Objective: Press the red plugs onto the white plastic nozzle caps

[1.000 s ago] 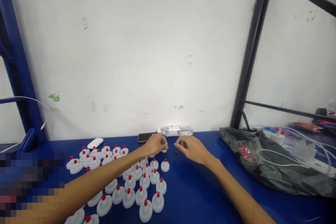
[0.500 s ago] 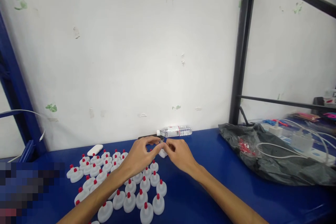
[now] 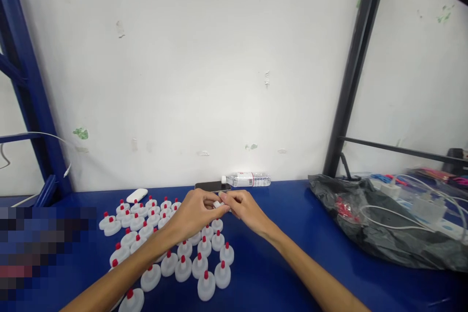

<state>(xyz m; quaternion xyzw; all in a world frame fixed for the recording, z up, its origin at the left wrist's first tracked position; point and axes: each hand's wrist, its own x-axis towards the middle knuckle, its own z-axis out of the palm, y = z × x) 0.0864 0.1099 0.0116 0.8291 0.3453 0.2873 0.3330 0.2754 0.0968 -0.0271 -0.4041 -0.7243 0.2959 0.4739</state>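
Note:
My left hand (image 3: 194,210) and my right hand (image 3: 244,208) meet above the far part of the table, fingertips pinched together. Between them is a small white piece (image 3: 218,204), mostly covered by the fingers, so its full shape cannot be made out. Beneath and around my left forearm stand several small white squeeze bottles (image 3: 183,270) with red caps. Some of these are hidden by the arm. Just beyond the fingers lies a dark phone (image 3: 210,186).
A clear water bottle (image 3: 252,179) lies on its side against the wall. At the back left is a white rounded case (image 3: 137,195). On the right of the blue table (image 3: 288,234), a black plastic bag (image 3: 387,239) lies under white cables and chargers.
The view has shifted, and more of the phone shows behind my hands. The white piece, seen below the fingers before, is now tucked up between the fingertips.

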